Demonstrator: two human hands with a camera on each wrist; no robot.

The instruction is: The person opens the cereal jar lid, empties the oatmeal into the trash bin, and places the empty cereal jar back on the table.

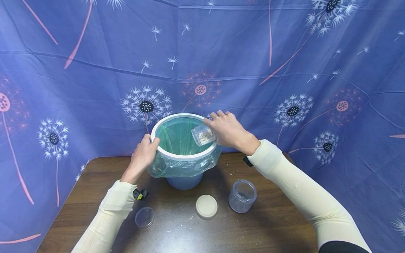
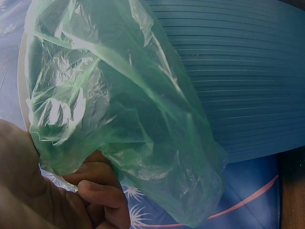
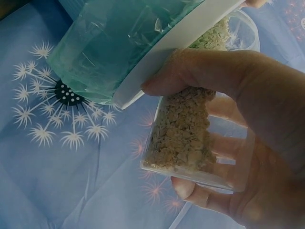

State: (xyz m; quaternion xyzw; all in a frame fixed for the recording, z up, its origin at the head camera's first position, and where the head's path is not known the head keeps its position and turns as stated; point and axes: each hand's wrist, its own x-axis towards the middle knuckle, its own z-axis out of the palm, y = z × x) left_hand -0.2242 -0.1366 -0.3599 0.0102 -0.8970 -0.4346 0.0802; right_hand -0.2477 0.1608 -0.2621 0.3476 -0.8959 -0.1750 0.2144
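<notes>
A blue trash bin (image 1: pixel 185 181) with a white rim (image 1: pixel 175 155) stands on the table, lined with a green plastic bag (image 1: pixel 177 135) folded over the rim. My left hand (image 1: pixel 145 153) grips the rim at its left side; in the left wrist view its fingers (image 2: pixel 102 191) curl by the bag's overhang. My right hand (image 1: pixel 228 130) holds a clear jar (image 1: pixel 200 135), tilted with its mouth toward the bin's inside, above the right part of the rim. Pale oat-like flakes (image 3: pixel 183 131) lie along the jar's lower side. In the right wrist view, the thumb is next to the rim.
On the wooden table (image 1: pixel 171 225) are a larger clear jar (image 1: pixel 242 196), a cream round lid (image 1: pixel 206 206) and a clear round lid (image 1: pixel 145 217). Crumbs are scattered on the table. Behind hangs a blue dandelion-print cloth (image 1: pixel 227 52), close to the bin.
</notes>
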